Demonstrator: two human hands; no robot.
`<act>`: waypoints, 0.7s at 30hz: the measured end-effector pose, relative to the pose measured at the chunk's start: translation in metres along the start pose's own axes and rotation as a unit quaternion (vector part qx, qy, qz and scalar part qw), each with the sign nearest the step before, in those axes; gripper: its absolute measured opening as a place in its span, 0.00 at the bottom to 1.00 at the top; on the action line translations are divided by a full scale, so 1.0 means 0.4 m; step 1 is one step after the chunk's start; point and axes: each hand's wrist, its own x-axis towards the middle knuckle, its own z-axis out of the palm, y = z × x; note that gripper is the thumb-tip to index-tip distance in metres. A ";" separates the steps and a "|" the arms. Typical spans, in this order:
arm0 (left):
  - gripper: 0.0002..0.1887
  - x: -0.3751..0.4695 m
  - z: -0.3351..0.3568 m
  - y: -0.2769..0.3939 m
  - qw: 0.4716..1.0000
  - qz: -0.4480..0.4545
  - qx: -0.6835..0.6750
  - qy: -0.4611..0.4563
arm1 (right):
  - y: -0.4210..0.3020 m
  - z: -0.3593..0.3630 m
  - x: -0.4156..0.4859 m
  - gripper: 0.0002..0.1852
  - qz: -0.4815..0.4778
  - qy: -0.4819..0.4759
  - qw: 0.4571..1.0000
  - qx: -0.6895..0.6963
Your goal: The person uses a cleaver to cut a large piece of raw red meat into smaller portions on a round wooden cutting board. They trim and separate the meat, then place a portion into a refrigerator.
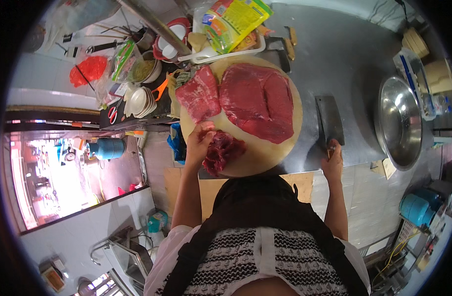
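On a round cutting board (281, 159) lies a large slab of raw red meat (257, 100). To its left is a flatter, paler piece of raw meat (200, 94). A smaller, dark red, ragged piece of meat (224, 151) lies at the board's near left edge. My left hand (200, 142) is against this ragged piece, with curled fingers reaching the lower end of the paler one; whether it grips either is unclear. To the right of the board, my right hand (334, 161) holds the handle of a cleaver (330, 118), its broad blade pointing away from me over the metal counter.
A large steel bowl (399, 124) stands at the counter's right end. Behind the board are a white tray (244, 51) and a yellow plastic packet (239, 24). Stacked small bowls (139, 103), red-handled scissors (113, 115) and an orange-handled tool (161, 88) crowd the left shelf.
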 end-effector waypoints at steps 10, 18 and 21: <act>0.28 0.062 0.067 -0.079 0.993 -0.020 -0.088 -0.075 | -0.160 -0.093 -0.210 0.06 0.118 -0.133 0.919 0.352; 0.16 0.142 0.110 -0.056 0.906 -0.205 -0.338 -0.151 | -0.321 -0.033 -0.411 0.09 0.241 -0.196 0.906 0.289; 0.15 0.168 0.151 -0.036 0.874 -0.271 -0.356 -0.191 | -0.371 0.011 -0.400 0.12 0.234 -0.160 0.918 0.277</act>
